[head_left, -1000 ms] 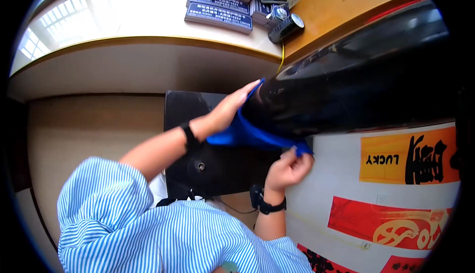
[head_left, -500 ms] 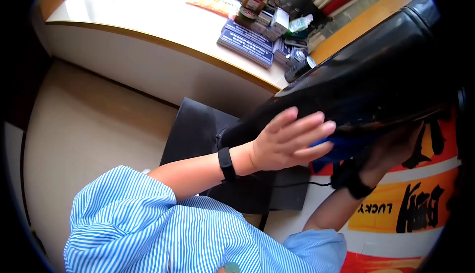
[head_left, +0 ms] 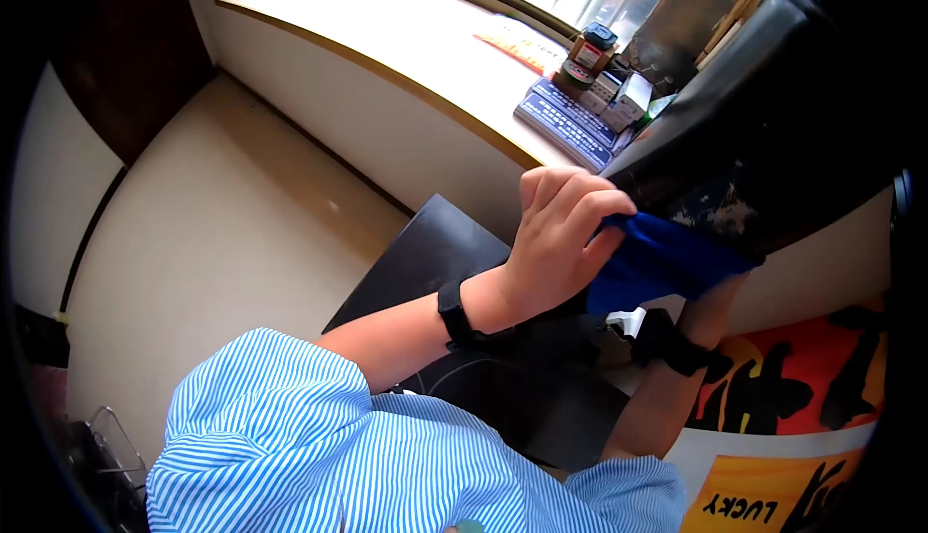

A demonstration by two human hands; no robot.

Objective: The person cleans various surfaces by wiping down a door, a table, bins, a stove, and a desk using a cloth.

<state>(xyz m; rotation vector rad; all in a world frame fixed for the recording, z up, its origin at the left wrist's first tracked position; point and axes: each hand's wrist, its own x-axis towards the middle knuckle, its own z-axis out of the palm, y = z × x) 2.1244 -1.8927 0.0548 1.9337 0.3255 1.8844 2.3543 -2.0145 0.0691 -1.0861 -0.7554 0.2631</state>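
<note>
My left hand (head_left: pixel 559 243), with a black band on the wrist, pinches the upper left edge of a blue cloth (head_left: pixel 662 260). The cloth spreads over my right hand (head_left: pixel 717 303), whose fingers are hidden beneath it and behind a large glossy black rounded object (head_left: pixel 783 98). Pale scuffed patches show on the underside of this black object, just above the cloth. My right wrist also carries a black strap, and a small white piece (head_left: pixel 626 322) shows next to it.
Under a barred window, a pale ledge (head_left: pixel 387 35) holds blue printed boxes (head_left: pixel 570 119), a dark-lidded jar (head_left: pixel 594 45) and small cartons. A flat black surface (head_left: pixel 435 253) lies below my left forearm. Red and orange printed sheets (head_left: pixel 744 494) are at the lower right.
My left hand, spread against the black object before, has closed on the blue cloth's edge. More cloth shows now. The view has shifted, revealing more window and floor.
</note>
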